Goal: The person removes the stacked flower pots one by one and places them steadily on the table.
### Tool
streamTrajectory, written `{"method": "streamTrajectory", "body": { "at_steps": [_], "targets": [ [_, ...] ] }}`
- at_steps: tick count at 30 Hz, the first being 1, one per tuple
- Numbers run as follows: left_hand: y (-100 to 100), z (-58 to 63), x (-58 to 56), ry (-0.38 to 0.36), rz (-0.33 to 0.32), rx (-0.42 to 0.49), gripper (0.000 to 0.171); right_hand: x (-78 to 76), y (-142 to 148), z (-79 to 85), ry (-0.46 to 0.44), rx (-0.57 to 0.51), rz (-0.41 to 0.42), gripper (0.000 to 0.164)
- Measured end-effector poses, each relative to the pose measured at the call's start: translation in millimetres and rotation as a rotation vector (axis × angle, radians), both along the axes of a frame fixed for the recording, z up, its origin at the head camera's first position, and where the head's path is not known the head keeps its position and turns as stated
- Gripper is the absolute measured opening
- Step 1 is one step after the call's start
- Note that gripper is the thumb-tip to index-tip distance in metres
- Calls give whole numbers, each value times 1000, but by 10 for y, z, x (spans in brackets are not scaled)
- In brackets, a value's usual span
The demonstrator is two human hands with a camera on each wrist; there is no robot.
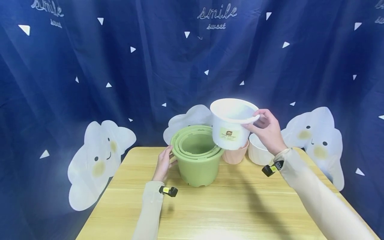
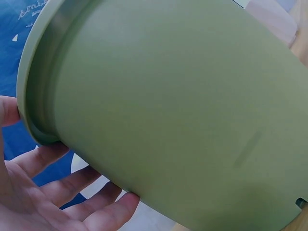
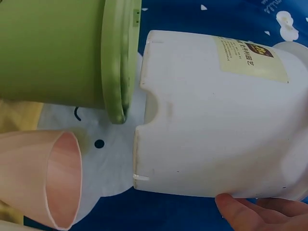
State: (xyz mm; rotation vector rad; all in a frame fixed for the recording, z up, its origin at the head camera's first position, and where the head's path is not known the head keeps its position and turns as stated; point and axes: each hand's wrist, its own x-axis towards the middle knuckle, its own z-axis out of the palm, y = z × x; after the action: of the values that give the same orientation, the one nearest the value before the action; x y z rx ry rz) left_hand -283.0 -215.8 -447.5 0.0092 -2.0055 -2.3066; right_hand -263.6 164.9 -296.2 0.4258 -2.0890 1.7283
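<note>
In the head view, my right hand (image 1: 268, 131) pinches the rim of a white flowerpot (image 1: 220, 125), thumb outside and fingers over the edge. The pot is raised and upright, with a pale label (image 1: 230, 134) on its side. Its base overlaps the right rim of a green flowerpot (image 1: 199, 171) on the table. Smaller green pots sit nested inside that one, their rims forming rings. My left hand (image 1: 163, 163) holds the left side of the outer green pot. In the left wrist view, several fingers (image 2: 86, 175) lie against its wall below the rim.
A pink pot (image 1: 235, 156) and a smaller white pot (image 1: 259, 153) stand right of the green stack, partly hidden by the raised pot and my right hand. Behind the wooden table (image 1: 198, 206) hangs a blue curtain (image 1: 168, 66) with cloud and triangle prints.
</note>
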Motion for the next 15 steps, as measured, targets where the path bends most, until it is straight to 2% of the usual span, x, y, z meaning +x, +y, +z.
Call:
{"method": "streamTrajectory", "body": {
  "at_steps": [15],
  "targets": [
    [8, -6, -7, -9, -7, 2, 58, 198, 345, -111, -35, 15, -40, 43]
  ]
}}
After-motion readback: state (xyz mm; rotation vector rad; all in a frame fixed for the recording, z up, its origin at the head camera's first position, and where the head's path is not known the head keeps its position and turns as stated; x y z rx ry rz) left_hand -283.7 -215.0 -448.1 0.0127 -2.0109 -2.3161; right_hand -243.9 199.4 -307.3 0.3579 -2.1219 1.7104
